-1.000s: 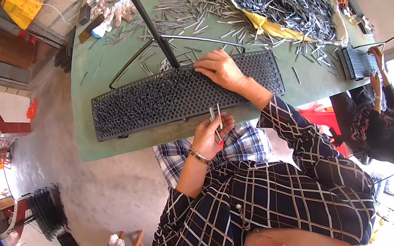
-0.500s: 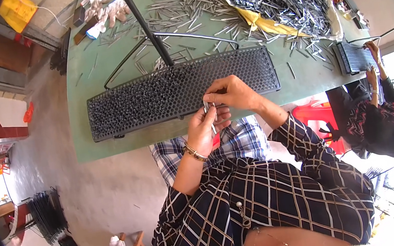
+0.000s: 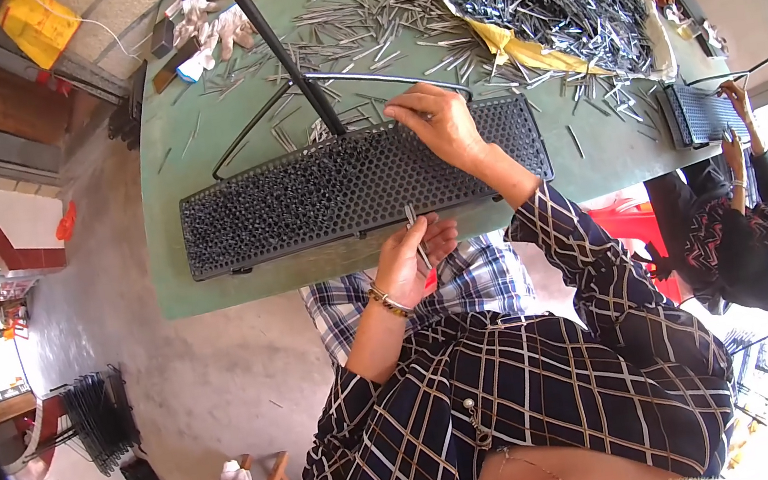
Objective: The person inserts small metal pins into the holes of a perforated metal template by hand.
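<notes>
Left hand [image 3: 406, 258]: at the near edge of the perforated black tray [image 3: 434, 174], palm up, its grip closed on slim metal rods [image 3: 411, 214] under the thumb; exact count unclear. Right hand [image 3: 449, 128]: over the tray's far side, right of centre, fingers bent, thumb close to index — cannot tell whether this grip holds a rod. Tray lies on the green table [image 3: 169, 231], close to its near edge; holes at left look crowded with dark pieces [image 3: 253, 214]. Black metal pole [image 3: 279, 48] rises behind the tray. Beyond: scattered rods [image 3: 377, 15]; heaped rods [image 3: 547, 1] at upper right; pale gloves [image 3: 229, 31], upper left.
</notes>
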`<state>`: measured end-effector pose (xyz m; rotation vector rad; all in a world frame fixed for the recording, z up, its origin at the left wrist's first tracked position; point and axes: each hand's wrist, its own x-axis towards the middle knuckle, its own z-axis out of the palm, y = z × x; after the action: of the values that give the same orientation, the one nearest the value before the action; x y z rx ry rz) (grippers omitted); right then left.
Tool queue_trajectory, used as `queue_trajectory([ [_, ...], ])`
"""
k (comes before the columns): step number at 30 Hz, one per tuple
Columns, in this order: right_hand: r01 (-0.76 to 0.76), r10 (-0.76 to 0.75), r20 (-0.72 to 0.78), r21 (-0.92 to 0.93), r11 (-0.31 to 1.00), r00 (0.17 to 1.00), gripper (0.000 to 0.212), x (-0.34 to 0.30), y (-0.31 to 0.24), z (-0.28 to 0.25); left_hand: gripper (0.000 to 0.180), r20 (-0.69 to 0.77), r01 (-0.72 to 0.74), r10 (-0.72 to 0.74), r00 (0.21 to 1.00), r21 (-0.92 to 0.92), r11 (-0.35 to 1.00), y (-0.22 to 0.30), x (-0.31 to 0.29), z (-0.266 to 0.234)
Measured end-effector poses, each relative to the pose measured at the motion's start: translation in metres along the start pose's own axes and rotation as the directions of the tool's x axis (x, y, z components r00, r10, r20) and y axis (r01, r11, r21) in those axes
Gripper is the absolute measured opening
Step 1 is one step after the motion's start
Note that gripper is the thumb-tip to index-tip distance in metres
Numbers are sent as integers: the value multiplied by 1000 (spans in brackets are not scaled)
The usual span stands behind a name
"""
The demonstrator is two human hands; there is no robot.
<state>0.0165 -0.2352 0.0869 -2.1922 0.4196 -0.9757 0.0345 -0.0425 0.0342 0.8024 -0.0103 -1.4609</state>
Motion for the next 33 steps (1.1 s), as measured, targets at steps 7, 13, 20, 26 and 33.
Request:
queue_trajectory([
  [7, 95, -92, 32, -90, 991, 995, 14, -8, 6, 3, 25, -5, -34, 34, 999, -54, 998, 0, -7, 2],
  [13, 207, -194, 95, -158, 966, 976, 14, -7, 15, 10, 22, -42, -32, 31, 999, -12, 999, 5, -9, 3],
  [20, 237, -225, 79, -224, 945, 971, 14, -8, 18, 13, 25, -29, -26, 27, 999, 21, 999, 6, -10, 5],
  [26, 319, -290, 138, -296, 900, 947, 16, -9, 13, 8, 28, -28, -13, 14, 999, 49, 999, 10, -7, 10],
  [33, -258, 158, 475, 153, 954, 866, 24, -37, -25, -19, 25, 41, -172, 170, 985, 65, 983, 23, -8, 21],
])
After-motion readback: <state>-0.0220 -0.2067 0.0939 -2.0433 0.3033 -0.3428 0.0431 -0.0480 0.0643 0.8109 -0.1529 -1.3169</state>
